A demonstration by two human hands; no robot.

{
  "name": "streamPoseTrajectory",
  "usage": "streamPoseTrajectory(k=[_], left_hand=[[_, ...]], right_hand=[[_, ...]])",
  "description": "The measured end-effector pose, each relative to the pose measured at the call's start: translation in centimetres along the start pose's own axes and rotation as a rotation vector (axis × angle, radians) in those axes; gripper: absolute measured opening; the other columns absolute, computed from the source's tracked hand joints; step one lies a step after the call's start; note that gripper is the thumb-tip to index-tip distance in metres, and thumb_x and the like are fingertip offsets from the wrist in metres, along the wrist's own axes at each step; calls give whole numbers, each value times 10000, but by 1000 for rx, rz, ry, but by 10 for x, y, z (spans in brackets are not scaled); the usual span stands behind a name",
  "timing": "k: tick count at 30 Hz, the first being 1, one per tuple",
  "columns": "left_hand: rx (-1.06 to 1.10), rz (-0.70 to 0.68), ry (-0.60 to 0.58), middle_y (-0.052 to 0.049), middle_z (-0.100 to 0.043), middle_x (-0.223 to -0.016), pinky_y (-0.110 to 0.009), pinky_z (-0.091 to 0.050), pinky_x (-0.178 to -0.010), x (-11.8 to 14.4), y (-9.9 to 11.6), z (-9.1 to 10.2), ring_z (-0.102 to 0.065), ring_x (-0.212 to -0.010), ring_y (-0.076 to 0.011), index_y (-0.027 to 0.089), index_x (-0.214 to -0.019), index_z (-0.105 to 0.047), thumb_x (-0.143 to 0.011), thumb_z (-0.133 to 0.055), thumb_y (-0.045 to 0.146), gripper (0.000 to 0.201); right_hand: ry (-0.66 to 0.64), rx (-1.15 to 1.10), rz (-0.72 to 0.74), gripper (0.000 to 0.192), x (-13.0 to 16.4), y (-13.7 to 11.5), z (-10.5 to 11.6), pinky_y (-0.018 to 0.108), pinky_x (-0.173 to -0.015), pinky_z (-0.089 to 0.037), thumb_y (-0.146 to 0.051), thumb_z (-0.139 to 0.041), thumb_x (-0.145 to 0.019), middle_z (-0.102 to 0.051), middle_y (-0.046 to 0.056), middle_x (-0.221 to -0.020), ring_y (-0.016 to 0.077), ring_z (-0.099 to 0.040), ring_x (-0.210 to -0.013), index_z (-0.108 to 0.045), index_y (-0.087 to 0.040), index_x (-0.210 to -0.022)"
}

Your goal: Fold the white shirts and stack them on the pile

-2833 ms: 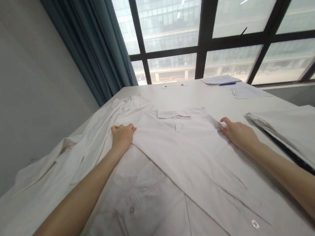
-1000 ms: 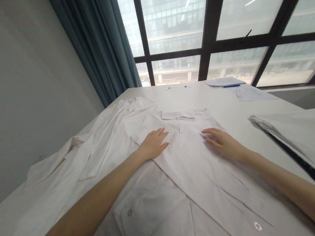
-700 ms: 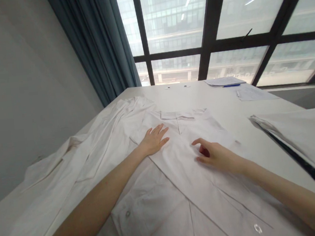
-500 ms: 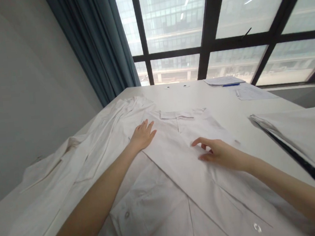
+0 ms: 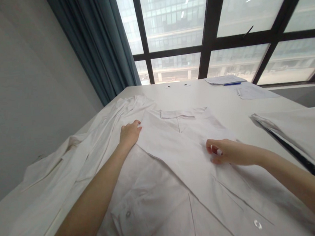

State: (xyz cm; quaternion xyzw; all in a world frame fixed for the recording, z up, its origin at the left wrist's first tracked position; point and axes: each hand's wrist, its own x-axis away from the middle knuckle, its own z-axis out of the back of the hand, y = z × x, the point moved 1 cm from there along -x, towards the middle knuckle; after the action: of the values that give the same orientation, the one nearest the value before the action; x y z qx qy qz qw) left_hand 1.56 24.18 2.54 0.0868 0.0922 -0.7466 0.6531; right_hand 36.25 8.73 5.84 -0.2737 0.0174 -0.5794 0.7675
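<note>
A white coat (image 5: pixel 174 142) lies spread out in front of me, its collar (image 5: pixel 176 114) at the far end. One button shows low on its right side and another low on the left. My left hand (image 5: pixel 130 134) is closed at the upper left edge of the coat, its fingertips curled onto the cloth. Over the right part of the coat is my right hand (image 5: pixel 225 153), fingers loosely bent, with a gap between fingers and thumb. No cloth shows between them, and whether the tips touch the fabric is hard to tell.
Another white garment (image 5: pixel 94 154) lies rumpled along the left side of the white table (image 5: pixel 172 95). Folded white cloth (image 5: pixel 305 128) over something dark sits at right. Papers (image 5: pixel 225 79) and a blue pen (image 5: pixel 232 84) lie at the far right, before the windows.
My left hand has slid left to the coat's edge and its spread fingers have curled in. My right hand has shifted right, its fingers more bent. The front flap's edge now curves slightly.
</note>
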Motion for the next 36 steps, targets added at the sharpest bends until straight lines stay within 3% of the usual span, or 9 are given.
streamPoseTrajectory(k=[3,5,9,11,13,17,21,29,36], left_hand=[[-30,-14,9,-118,-698,-1027,-404,-427,-871,2,3,1,-620,-1017,-282,198,-1225,-569,-946,-439,239,310],[-48,-22,35,-165,-648,-1125,-427,-417,-893,3,10,3,-578,-1092,-307,170,-1233,-564,-948,-404,199,328],[-34,-125,40,-190,-561,-1260,-415,-397,-955,2,44,3,-514,-1196,-297,134,-1253,-546,-965,-315,175,372],[-4,-220,-11,-145,-540,-1335,-364,-383,-1001,3,64,-5,-498,-1239,-257,161,-1302,-517,-972,-370,276,379],[19,-270,-65,-143,-459,-1448,-370,-340,-1065,3,79,-16,-418,-1337,-259,150,-1391,-434,-975,-381,390,483],[46,-286,-151,-171,-263,-1565,-454,-232,-1143,-6,80,-33,-225,-1453,-285,98,-1488,-281,-985,-262,517,654],[62,-317,-191,-143,-220,-1578,-442,-193,-1167,-21,66,-37,-187,-1466,-250,103,-1510,-240,-978,-203,558,701],[60,-324,-130,-163,-253,-1565,-391,-207,-1172,-33,59,-43,-213,-1460,-236,39,-1484,-283,-986,-253,497,677],[30,-218,45,-230,-339,-1516,-366,-275,-1131,-18,67,-30,-344,-1404,-252,-11,-1430,-342,-943,-274,175,526]], right_hand=[[-131,-7,-49,91,7,2,7,242,-528,-407,-173,-587,-767,-649,11,-862,118,-581,-569,-535,-213,-830],[-129,85,-72,83,13,2,9,252,-531,-411,-149,-582,-763,-648,5,-823,130,-602,-562,-545,-209,-807],[166,401,-24,113,18,-17,-4,362,-671,-493,-169,-573,-821,-665,81,-932,251,-661,-800,-613,-188,-925],[298,412,109,204,16,-35,-24,421,-826,-504,-163,-528,-874,-648,129,-1093,277,-639,-974,-623,-164,-1055],[339,341,301,309,14,-51,-48,439,-989,-445,-190,-490,-921,-588,151,-1278,283,-542,-1195,-585,-148,-1212],[219,254,500,524,14,-62,-82,543,-1132,-266,-467,-416,-977,-359,103,-1537,319,-257,-1428,-416,-236,-1448],[64,212,546,587,24,-52,-83,589,-1156,-157,-555,-346,-977,-213,28,-1595,307,-113,-1467,-264,-339,-1516],[-5,206,533,573,62,-39,-82,547,-1177,-155,-487,-369,-995,-171,-13,-1594,276,-133,-1463,-182,-384,-1527],[-12,229,515,556,68,-37,-83,569,-1166,-177,-491,-334,-1003,-128,-34,-1599,278,-103,-1466,-168,-399,-1526]])
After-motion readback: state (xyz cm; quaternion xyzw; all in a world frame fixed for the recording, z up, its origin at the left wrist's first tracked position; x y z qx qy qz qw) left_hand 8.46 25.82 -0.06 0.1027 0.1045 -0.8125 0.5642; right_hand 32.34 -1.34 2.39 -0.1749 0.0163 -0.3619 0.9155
